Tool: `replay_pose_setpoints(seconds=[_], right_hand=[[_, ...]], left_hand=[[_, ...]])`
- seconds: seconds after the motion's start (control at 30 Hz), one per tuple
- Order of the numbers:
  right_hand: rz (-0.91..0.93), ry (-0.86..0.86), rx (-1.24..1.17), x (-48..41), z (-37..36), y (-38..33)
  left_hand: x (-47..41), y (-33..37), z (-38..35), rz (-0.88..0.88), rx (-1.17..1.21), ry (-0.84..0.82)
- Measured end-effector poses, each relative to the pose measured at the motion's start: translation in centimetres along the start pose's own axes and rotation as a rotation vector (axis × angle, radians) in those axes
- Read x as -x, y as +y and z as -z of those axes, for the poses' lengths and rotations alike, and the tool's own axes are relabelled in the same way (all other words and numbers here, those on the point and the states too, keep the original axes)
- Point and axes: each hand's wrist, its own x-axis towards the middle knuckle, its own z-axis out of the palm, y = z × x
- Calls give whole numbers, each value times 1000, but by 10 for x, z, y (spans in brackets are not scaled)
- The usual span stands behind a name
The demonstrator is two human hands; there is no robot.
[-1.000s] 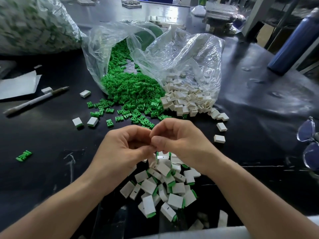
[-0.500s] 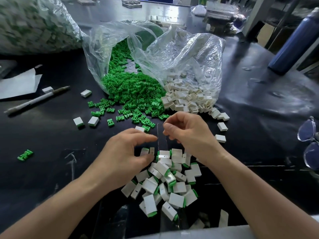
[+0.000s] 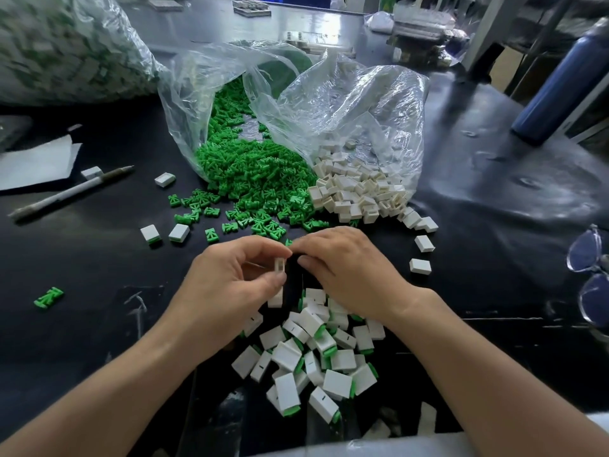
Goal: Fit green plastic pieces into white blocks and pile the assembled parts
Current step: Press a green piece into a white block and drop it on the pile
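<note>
My left hand (image 3: 230,288) pinches a white block (image 3: 279,265) upright between thumb and forefinger, open end up. My right hand (image 3: 349,268) is curled beside it, its fingertips meeting at the block's top, where a speck of green shows; most of the green piece is hidden. Below both hands lies the heap of assembled parts (image 3: 313,354), white with green ends. Loose green pieces (image 3: 257,179) spill from one clear bag, and empty white blocks (image 3: 359,192) spill from the bag next to it.
Two assembled parts (image 3: 164,233) and a stray green piece (image 3: 48,296) lie to the left. A pen (image 3: 69,192) and paper (image 3: 36,163) sit at far left, and a full bag (image 3: 66,44) behind them. At the right are glasses (image 3: 590,278), a blue bottle (image 3: 553,84) and single white blocks (image 3: 420,266).
The hands parted over the heap, the right one reaching toward the green pieces. Now they are together again, and the left holds a fresh white block.
</note>
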Motion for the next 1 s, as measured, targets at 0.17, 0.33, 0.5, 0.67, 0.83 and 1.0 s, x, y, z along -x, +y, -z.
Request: replay_pose_setpoints(seconds=[0.17, 0.33, 0.5, 0.67, 0.83, 1.0], right_hand=[[-77, 131, -113, 2, 0, -3], [9, -48, 27, -3, -4, -4], [-46, 56, -40, -1, -2, -3], [-121, 26, -90, 3, 0, 1], [-255, 164, -562, 10, 16, 2], [-303, 80, -992, 13, 23, -7]], left_hand=[[0, 0, -1, 8, 66, -7], [0, -1, 0, 27, 100, -13], [0, 0, -2, 39, 69, -22], [1, 2, -3, 20, 157, -34], [0, 2, -4, 22, 199, -29], [0, 3, -3, 46, 201, -19]])
